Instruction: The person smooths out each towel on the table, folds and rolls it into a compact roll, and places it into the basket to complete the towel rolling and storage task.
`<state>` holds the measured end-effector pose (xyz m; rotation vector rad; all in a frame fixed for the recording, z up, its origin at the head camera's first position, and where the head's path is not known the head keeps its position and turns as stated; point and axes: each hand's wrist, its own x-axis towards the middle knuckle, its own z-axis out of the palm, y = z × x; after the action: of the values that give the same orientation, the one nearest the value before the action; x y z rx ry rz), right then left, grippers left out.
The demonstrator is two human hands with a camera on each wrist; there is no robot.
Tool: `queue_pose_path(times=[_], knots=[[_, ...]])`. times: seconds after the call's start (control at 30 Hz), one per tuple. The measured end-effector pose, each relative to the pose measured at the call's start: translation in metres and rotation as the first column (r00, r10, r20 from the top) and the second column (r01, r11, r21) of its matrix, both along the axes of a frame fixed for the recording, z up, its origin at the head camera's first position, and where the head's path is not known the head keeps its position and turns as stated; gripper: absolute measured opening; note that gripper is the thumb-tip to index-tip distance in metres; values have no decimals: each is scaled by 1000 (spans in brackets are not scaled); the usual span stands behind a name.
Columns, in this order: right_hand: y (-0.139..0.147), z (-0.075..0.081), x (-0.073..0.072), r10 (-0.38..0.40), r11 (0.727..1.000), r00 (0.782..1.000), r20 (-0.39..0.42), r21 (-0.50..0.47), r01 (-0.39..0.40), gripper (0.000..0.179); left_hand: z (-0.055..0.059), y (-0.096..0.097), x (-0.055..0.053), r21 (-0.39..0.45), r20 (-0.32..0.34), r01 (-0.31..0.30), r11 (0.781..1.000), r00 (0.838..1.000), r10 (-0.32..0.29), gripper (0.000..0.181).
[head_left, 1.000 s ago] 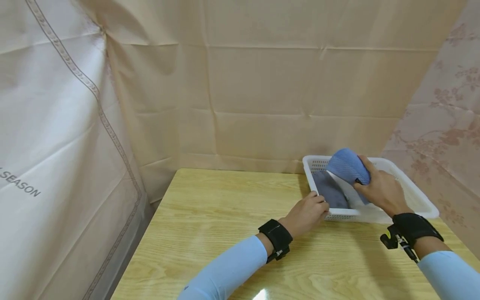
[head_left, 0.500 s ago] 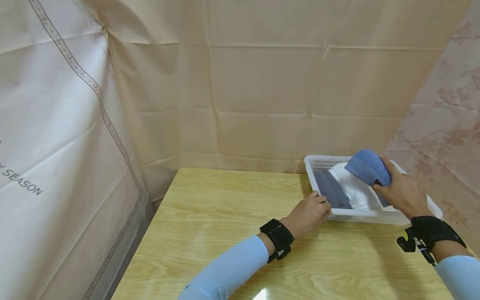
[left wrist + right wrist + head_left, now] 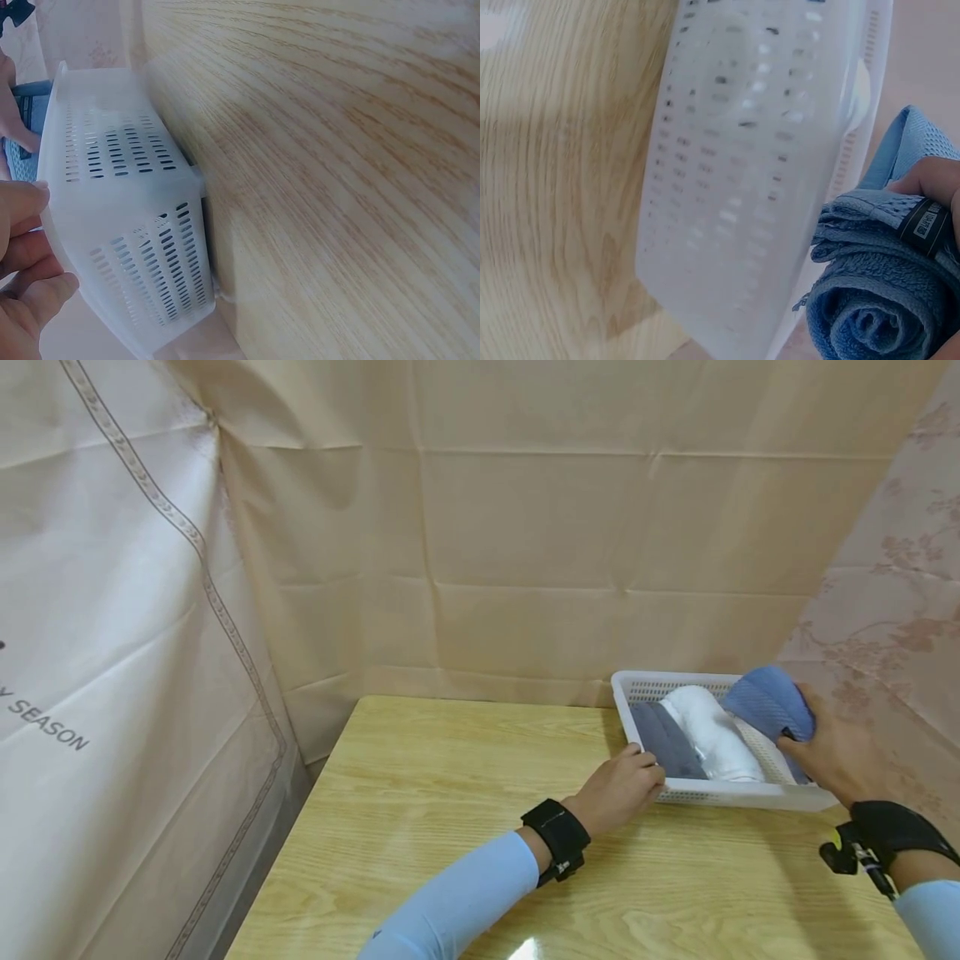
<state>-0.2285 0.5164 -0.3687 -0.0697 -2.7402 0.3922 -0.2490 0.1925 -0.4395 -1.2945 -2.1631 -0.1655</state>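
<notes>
My right hand (image 3: pixel 847 752) grips a rolled blue towel (image 3: pixel 768 702) over the right end of a white plastic basket (image 3: pixel 750 794). In the right wrist view the towel's spiral end (image 3: pixel 874 330) and a small black label (image 3: pixel 926 225) show beside the basket wall. With fingers and thumb on its rim, my left hand (image 3: pixel 617 789) holds the basket at the near left corner; the left wrist view shows this pinch on the rim (image 3: pixel 56 240). Inside lie a grey rolled towel (image 3: pixel 666 741) at the left and a white rolled towel (image 3: pixel 708 735) next to it.
The basket stands at the back right of a wood-grain table (image 3: pixel 450 777). Behind it hangs a beige cloth (image 3: pixel 510 560); a flowered cloth (image 3: pixel 900 610) closes the right side and a white one (image 3: pixel 112 693) the left.
My right hand has carried the blue towel to the right across the basket, uncovering the white towel. My left hand has stayed on the rim.
</notes>
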Motion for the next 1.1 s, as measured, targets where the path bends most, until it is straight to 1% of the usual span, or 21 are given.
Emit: queue_pose_path(times=[0.13, 0.33, 0.4, 0.53, 0.77, 0.9, 1.1], knots=[[5, -1, 1, -7, 1000, 1000, -3, -5, 7, 96, -1, 1, -1, -5, 3, -6, 1000, 1000, 6, 15], [7, -3, 0, -79, 997, 997, 21, -17, 80, 96, -1, 0, -2, -2, -30, -5, 1000, 1000, 5, 14], [7, -3, -1, -97, 995, 995, 24, -18, 97, 97, -2, 0, -2, 0, -31, 1, 1000, 1000, -1, 15], [7, -5, -1, -109, 994, 994, 29, -16, 110, 98, -2, 0, -1, 4, -17, 6, 1000, 1000, -6, 15], [9, -7, -2, -128, 991, 989, 76, -21, 130, 99, -3, 0, 2, 7, -25, 12, 1000, 1000, -12, 14], [12, -9, -2, -131, 991, 988, 82, -26, 134, 100, -3, 0, 3, 7, -18, 10, 1000, 1000, -10, 15], [15, -12, -3, -126, 991, 989, 80, -24, 129, 98, -2, 1, 3, 7, -40, 3, 1000, 999, -2, 15]])
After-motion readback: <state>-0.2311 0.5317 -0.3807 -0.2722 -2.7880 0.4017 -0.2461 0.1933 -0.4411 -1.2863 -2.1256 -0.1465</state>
